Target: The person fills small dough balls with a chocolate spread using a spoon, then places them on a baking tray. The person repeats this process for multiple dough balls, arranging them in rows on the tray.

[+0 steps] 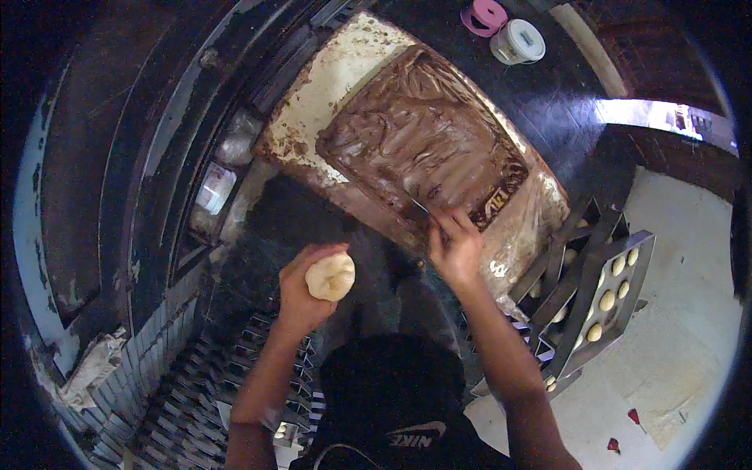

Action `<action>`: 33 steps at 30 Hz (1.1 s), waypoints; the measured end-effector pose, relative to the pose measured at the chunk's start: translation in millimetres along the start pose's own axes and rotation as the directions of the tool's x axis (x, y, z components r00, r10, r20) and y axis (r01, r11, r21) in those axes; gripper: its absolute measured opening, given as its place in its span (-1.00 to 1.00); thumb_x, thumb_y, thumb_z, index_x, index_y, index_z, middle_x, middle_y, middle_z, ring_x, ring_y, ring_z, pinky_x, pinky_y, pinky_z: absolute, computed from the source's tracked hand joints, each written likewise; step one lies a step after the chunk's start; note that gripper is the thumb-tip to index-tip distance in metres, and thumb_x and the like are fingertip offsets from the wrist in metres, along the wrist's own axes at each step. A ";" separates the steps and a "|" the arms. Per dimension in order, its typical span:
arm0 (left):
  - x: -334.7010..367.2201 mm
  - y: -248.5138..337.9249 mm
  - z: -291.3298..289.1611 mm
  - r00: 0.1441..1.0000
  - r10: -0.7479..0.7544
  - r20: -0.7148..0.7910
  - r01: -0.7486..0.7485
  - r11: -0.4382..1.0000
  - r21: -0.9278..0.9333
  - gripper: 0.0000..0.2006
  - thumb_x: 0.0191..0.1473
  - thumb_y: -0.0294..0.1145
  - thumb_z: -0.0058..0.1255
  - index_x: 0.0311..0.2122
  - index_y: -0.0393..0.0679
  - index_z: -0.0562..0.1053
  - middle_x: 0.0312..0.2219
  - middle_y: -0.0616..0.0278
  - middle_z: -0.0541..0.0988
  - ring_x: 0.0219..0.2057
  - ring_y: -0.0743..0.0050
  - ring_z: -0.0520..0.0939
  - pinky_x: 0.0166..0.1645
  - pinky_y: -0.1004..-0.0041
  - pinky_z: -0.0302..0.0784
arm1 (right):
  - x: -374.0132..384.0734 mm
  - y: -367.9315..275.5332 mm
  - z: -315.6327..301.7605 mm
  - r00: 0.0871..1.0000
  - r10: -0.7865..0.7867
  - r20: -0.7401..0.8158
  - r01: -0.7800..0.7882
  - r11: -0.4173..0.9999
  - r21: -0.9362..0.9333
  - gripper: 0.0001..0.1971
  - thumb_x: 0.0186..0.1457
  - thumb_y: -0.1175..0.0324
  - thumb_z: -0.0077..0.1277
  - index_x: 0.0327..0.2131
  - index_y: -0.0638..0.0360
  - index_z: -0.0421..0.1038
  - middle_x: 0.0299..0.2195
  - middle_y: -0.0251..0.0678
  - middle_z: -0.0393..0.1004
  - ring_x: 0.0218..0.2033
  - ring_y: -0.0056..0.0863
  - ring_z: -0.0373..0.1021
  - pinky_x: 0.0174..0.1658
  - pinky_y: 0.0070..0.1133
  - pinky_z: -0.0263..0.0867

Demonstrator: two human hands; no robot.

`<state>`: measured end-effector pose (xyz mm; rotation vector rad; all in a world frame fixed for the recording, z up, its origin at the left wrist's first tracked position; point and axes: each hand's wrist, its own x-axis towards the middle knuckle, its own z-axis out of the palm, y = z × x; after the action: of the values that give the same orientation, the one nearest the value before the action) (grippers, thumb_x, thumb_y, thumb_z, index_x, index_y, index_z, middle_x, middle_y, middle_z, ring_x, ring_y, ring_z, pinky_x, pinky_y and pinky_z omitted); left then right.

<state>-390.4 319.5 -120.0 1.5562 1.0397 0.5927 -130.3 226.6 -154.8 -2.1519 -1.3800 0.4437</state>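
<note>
A pale, flattened round of dough [330,277] rests in my left hand [304,291], whose fingers curl round its far side, in front of my body. My right hand [456,247] is closed on a thin tool [420,204], perhaps a spatula or knife; only a short length of it shows. Its tip reaches the near edge of a wide, thick layer of glossy brown paste [423,133], which looks like chocolate filling. The paste lies in a shallow rectangle on a worn, stained board [305,129].
Trays [603,301] with several pale dough balls stand stacked at the right. A white lidded bucket [518,41] and a pink ring-shaped thing [484,17] are at the far right. Dark metal racks or trays [204,392] fill the lower left, and a plastic tub [215,189] sits at the left.
</note>
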 end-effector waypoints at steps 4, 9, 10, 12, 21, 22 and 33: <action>24.4 -9.3 -15.8 0.997 -0.074 -0.028 0.072 0.995 -0.070 -0.48 -0.17 -0.60 0.42 -0.03 -0.18 0.49 -0.13 0.18 0.64 -0.11 0.41 0.66 0.03 0.36 0.61 | 95.9 -28.7 43.2 0.973 -0.195 0.127 0.208 0.973 -0.101 -0.64 -0.01 0.50 0.11 -0.07 0.07 0.59 -0.22 -0.14 0.55 -0.27 -0.08 0.54 -0.22 -0.27 0.49; 26.0 -14.2 -19.2 0.983 -0.114 -0.145 0.089 0.982 -0.164 -0.47 -0.19 -0.61 0.45 -0.04 -0.17 0.52 -0.12 0.15 0.63 -0.11 0.38 0.68 0.02 0.40 0.60 | 116.5 -26.0 60.7 0.942 -0.248 0.226 0.277 0.955 -0.103 -0.60 -0.05 0.45 0.15 -0.06 -0.01 0.59 -0.16 -0.15 0.56 -0.24 -0.07 0.55 -0.20 -0.26 0.52; 25.2 -19.9 -19.8 0.981 -0.123 -0.149 0.096 0.980 -0.176 -0.48 -0.18 -0.60 0.46 -0.04 -0.17 0.52 -0.12 0.15 0.64 -0.11 0.38 0.68 0.02 0.39 0.60 | 119.2 -25.5 60.5 0.944 -0.130 0.303 0.184 0.970 -0.158 -0.63 -0.05 0.44 0.16 -0.09 -0.01 0.61 -0.12 -0.07 0.57 -0.21 -0.05 0.56 -0.15 -0.25 0.53; 24.1 -30.6 -20.7 0.978 -0.140 -0.153 0.108 0.974 -0.200 -0.48 -0.17 -0.57 0.48 -0.04 -0.18 0.52 -0.12 0.14 0.64 -0.11 0.38 0.68 0.02 0.39 0.61 | 112.6 -28.6 66.3 0.949 -0.167 0.267 0.202 0.973 -0.108 -0.68 -0.03 0.45 0.15 -0.13 0.02 0.62 -0.11 -0.04 0.57 -0.22 -0.04 0.56 -0.14 -0.25 0.52; 59.3 -17.3 -39.9 0.978 0.124 -0.166 -0.116 0.992 0.053 -0.47 -0.19 -0.62 0.45 -0.05 -0.18 0.49 -0.10 0.16 0.58 -0.05 0.30 0.60 0.10 0.29 0.56 | 107.3 -32.0 69.6 0.969 0.020 0.247 -0.084 0.964 0.250 -0.85 0.13 0.46 0.17 -0.21 0.17 0.63 -0.30 -0.10 0.61 -0.25 -0.24 0.56 -0.15 -0.46 0.45; 65.8 -15.9 -39.3 0.978 0.107 -0.178 -0.105 0.994 0.021 -0.48 -0.19 -0.62 0.44 -0.05 -0.18 0.50 -0.12 0.17 0.58 -0.05 0.30 0.59 0.09 0.30 0.54 | 102.9 -45.2 52.8 0.963 0.030 0.269 -0.124 0.932 0.340 -0.86 0.14 0.45 0.18 -0.21 0.18 0.63 -0.30 -0.11 0.62 -0.23 -0.25 0.57 -0.14 -0.43 0.46; 81.6 78.6 -6.2 0.998 0.052 -0.019 -0.055 0.931 -0.360 -0.48 -0.21 -0.65 0.43 -0.05 -0.22 0.53 -0.10 0.14 0.61 -0.05 0.37 0.62 0.09 0.37 0.53 | 32.4 -79.1 -40.2 0.921 -0.350 -0.167 0.372 0.920 0.122 -0.77 0.04 0.65 0.17 -0.20 0.21 0.62 -0.24 -0.08 0.55 -0.29 -0.19 0.48 -0.27 -0.36 0.40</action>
<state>-332.1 393.2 -56.4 1.2605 0.8406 0.7823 -152.6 271.5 -74.8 -1.7194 -1.5653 0.2358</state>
